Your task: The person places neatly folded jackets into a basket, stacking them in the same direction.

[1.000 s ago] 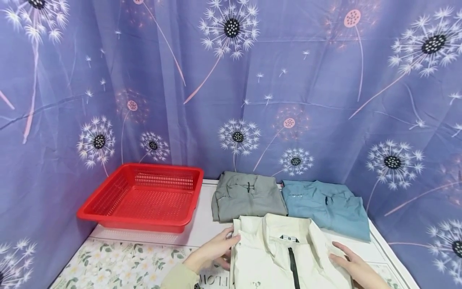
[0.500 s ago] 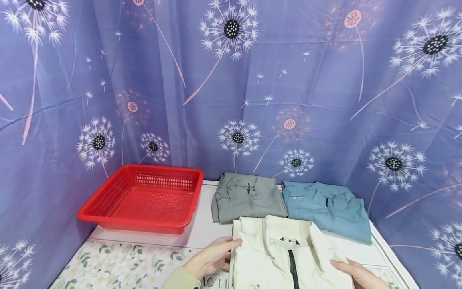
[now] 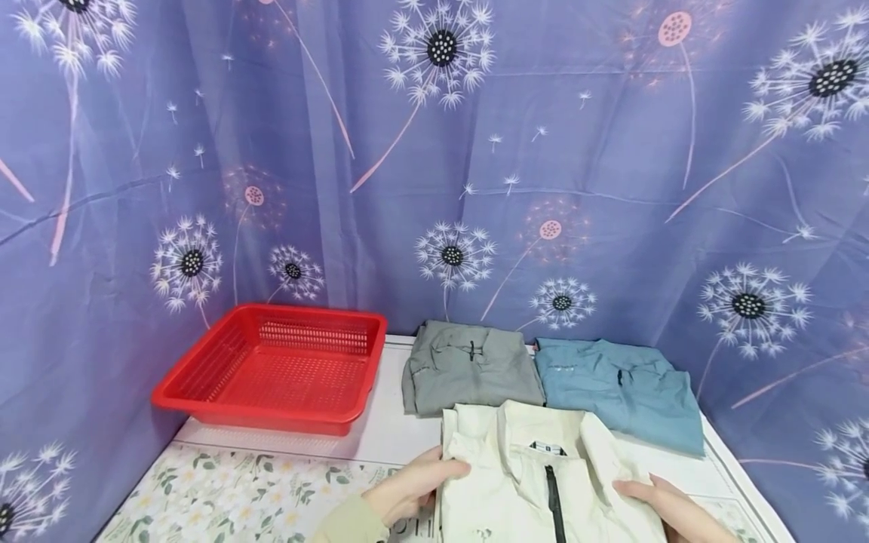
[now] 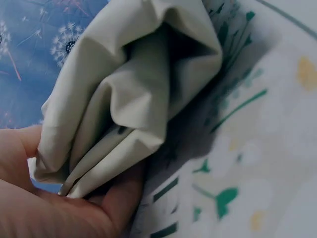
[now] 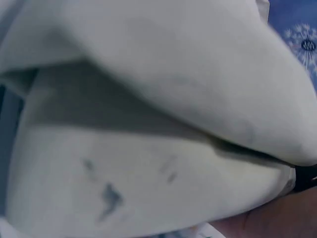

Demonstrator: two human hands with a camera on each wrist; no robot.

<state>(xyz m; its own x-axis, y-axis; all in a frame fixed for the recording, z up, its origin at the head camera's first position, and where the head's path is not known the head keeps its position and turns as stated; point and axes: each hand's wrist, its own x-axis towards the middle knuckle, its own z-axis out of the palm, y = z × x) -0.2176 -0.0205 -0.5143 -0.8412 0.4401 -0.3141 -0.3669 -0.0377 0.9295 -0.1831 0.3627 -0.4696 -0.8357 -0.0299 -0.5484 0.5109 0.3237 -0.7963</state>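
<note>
A folded cream jacket [image 3: 502, 490] with a stand-up collar and a black front zip lies at the near edge of the head view. My left hand [image 3: 417, 486] grips its left side, thumb on top and fingers underneath. In the left wrist view, the folded layers [image 4: 119, 94] bulge between thumb and fingers. On the opposite side, my right hand [image 3: 668, 509] holds the jacket's edge with the thumb over the cloth and the other fingers mostly hidden. Pale cloth [image 5: 148, 163] fills most of the right wrist view, with part of the hand [image 5: 282, 213] below.
Behind the jacket lie a folded grey garment [image 3: 475, 381] and a folded blue one [image 3: 624, 400], side by side. A red plastic basket [image 3: 271, 415] stands at the back left. Floral cloth [image 3: 224, 490] covers the table's front, and a blue dandelion-print curtain [image 3: 380, 249] surrounds it.
The right hand's fingers have slipped from the jacket's side to beneath its edge, leaving the thumb on top. My left thumb reaches further over the cloth. The garments behind stay put.
</note>
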